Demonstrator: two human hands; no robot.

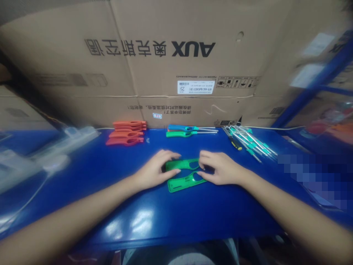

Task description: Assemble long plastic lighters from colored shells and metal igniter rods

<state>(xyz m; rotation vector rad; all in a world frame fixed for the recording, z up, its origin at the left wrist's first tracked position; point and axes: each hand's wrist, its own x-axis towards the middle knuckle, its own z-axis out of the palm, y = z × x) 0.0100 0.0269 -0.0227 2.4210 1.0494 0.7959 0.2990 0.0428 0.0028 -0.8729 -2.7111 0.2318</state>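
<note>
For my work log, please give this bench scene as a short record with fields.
left hand: flat on left end of upper green shell
right hand: fingertips on right ends of both shells; grip unclear
lower green shell: lies angled on blue table
back left: stack of orange shells
back centre: two rod-tipped tools
back right: metal rods, screwdriver
behind: cardboard box

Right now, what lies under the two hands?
Two green handle shells lie on the blue table. The left hand covers the upper shell's left end, the right hand both right ends; those ends are hidden.
</note>
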